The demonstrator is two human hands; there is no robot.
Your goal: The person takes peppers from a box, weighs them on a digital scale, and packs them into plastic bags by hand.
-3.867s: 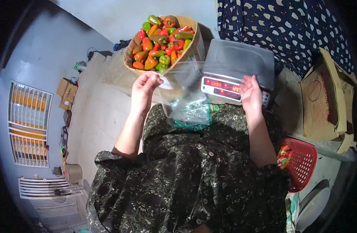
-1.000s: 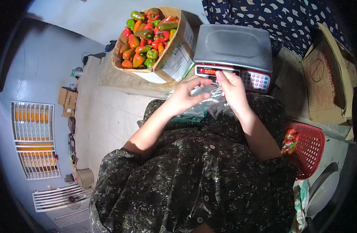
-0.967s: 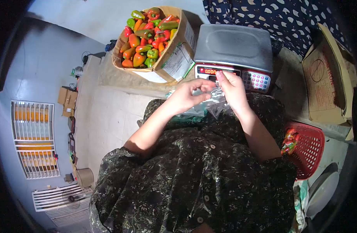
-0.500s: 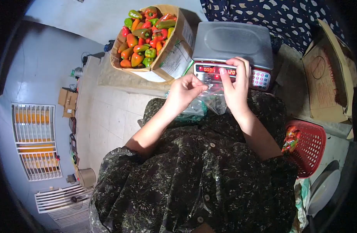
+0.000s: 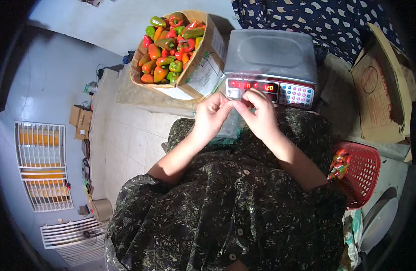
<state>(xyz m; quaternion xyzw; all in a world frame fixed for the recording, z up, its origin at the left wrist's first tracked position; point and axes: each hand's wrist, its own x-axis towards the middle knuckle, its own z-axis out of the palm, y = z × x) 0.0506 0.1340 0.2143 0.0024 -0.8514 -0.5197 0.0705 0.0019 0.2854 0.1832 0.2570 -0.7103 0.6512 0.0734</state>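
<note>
My left hand (image 5: 210,118) and my right hand (image 5: 260,118) meet at the fingertips, both pinching a clear plastic bag (image 5: 241,90) that rises in front of the scale's display. Just beyond them is a digital scale (image 5: 270,55) with a bare grey plate and lit red digits. Left of the scale stands a cardboard box (image 5: 207,67) filled with red, orange and green peppers (image 5: 160,72). Below my hands, more clear and green plastic (image 5: 228,133) lies on my lap.
At the right are a red basket (image 5: 364,174) with packed peppers inside and an open cardboard box (image 5: 375,101). A pale round lid or basin (image 5: 380,226) leans at the lower right. Dark patterned cloth (image 5: 307,20) hangs behind the scale.
My right hand has come down and left from the scale's front to meet my left hand. The bag, lower before, now stands up between the fingertips.
</note>
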